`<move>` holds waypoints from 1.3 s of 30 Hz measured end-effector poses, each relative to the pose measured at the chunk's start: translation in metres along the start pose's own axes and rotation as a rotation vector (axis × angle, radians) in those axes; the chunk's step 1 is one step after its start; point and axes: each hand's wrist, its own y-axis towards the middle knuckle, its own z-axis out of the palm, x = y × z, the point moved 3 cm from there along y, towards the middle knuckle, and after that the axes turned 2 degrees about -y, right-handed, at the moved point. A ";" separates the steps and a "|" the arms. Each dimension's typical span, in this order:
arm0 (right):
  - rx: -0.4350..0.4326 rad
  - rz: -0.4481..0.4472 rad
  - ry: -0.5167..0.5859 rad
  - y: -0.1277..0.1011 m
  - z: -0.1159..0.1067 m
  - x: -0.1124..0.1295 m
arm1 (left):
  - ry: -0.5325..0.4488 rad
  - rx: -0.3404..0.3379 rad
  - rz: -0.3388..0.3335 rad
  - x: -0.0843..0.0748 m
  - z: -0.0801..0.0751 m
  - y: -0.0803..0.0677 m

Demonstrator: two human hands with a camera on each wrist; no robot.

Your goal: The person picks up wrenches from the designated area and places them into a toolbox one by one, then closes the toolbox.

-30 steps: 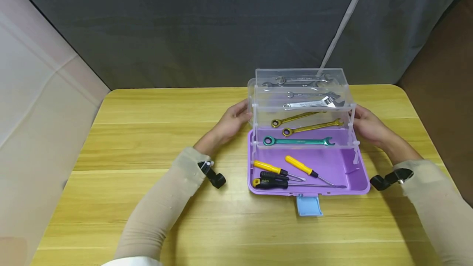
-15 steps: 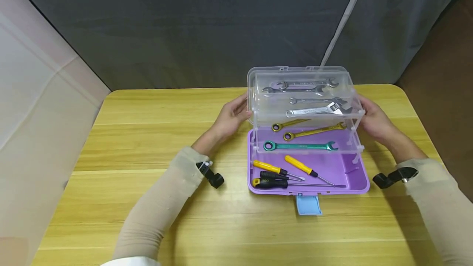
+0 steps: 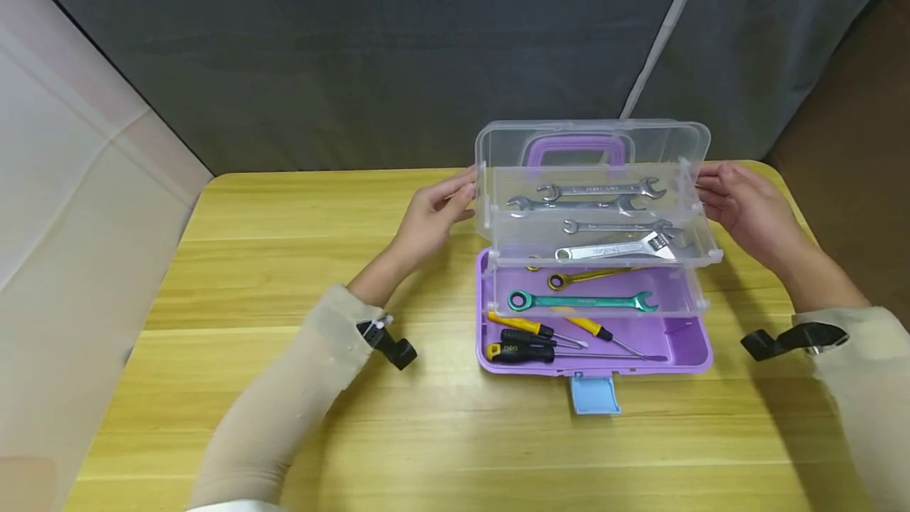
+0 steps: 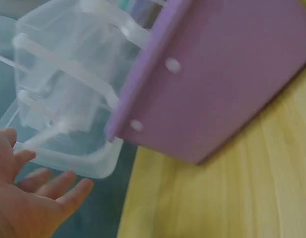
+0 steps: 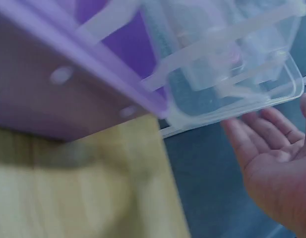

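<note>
A purple toolbox stands open, with its clear lid raised behind two clear trays. Near the lid's left edge is my left hand, thumb apart from the fingers; the left wrist view shows its fingers loosely bent by the lid's rim. My right hand is at the right side, its fingertips right at the lid's rim. Silver open-end wrenches and an adjustable wrench lie in the upper tray. The lower tray bears a green wrench and a gold wrench.
Several screwdrivers lie in the toolbox's base, among them a black one and a yellow-handled one. A blue latch hangs down at the front. The wooden table ends behind the box at a dark curtain.
The lid has swung upward, bringing its purple handle into view, and the trays have come forward and lower over the base. My right hand has shifted right; the left has shifted slightly left.
</note>
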 end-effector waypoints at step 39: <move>0.082 -0.076 -0.315 -0.068 0.031 0.029 | 0.263 0.150 -0.138 -0.074 0.032 -0.078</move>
